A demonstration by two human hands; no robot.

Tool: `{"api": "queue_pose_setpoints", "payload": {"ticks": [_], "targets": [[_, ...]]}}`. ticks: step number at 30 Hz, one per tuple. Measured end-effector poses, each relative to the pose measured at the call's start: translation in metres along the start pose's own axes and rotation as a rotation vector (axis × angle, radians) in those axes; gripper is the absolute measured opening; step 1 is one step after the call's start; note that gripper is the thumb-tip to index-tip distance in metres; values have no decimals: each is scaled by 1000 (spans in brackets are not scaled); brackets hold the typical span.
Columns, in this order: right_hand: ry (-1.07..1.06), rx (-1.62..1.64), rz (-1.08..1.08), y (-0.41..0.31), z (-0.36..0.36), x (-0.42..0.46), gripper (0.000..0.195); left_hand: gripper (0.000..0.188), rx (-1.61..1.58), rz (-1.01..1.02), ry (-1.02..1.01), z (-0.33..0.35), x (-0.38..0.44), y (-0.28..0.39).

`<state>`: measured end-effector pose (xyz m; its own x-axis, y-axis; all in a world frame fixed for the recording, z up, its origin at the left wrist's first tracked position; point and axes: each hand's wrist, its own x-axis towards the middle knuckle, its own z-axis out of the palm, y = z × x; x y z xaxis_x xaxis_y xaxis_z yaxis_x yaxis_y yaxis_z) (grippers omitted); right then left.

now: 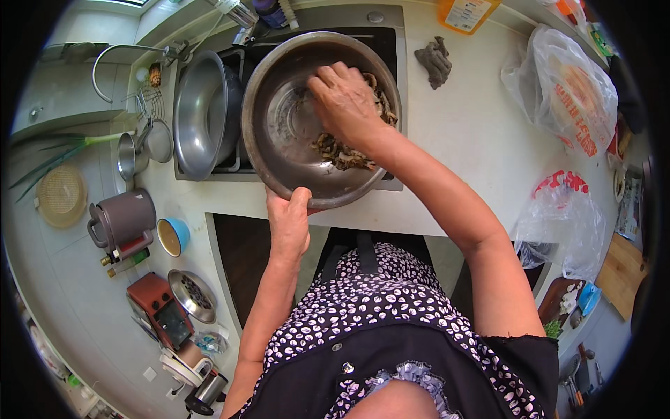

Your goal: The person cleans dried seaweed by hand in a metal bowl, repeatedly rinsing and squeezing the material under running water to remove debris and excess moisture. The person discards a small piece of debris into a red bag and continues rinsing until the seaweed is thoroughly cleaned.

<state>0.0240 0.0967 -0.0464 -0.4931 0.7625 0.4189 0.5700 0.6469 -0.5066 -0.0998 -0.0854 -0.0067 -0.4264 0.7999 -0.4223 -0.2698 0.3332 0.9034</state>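
Note:
A large stainless-steel basin (282,178) rests over the sink, tilted a little. My left hand (288,214) grips its near rim, thumb on the edge and fingers underneath. My right hand (345,105) is down inside the basin, fingers bent and slightly blurred; whether they hold anything is hidden. Brownish raw shrimp (343,153) lie in a heap below that hand, and more shrimp (384,105) rest along the basin's right wall. A second, empty metal basin (201,115) leans on its side to the left, over the double sink (395,52).
A grey rag (433,60) and an orange bottle (466,13) are right of the sink. Plastic bags (562,94) line the right side. Along the left counter stand a kettle (125,214), a blue bowl (174,236), a saucepan (128,154) and a metal dish (192,296). The faucet (99,68) arches at upper left.

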Motion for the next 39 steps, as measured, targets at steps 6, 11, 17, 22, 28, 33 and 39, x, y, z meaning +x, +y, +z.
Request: {"api": "queue_pose_setpoints", "payload": {"ticks": [6, 11, 17, 22, 28, 33, 39], "targets": [[-3, 275, 252, -18, 34, -2, 28, 60, -5, -40, -38, 11, -5, 14], [63, 329, 351, -27, 49, 4, 18, 61, 33, -2, -48, 7, -6, 13], [-9, 389, 274, -34, 51, -1, 11, 62, 92, -18, -8, 3, -7, 14], [-146, 804, 416, -40, 11, -25, 9, 62, 91, -60, 20, -12, 0, 7], [-204, 1528, 791, 6, -44, -33, 15, 50, 30, -38, 84, -28, 5, 8], [-151, 1754, 776, 10, -66, -32, 14, 57, 26, -107, 82, -37, 3, 27], [-124, 1730, 627, -1, -87, -12, 17, 56, 59, -156, 126, -48, 1, 33]]}}
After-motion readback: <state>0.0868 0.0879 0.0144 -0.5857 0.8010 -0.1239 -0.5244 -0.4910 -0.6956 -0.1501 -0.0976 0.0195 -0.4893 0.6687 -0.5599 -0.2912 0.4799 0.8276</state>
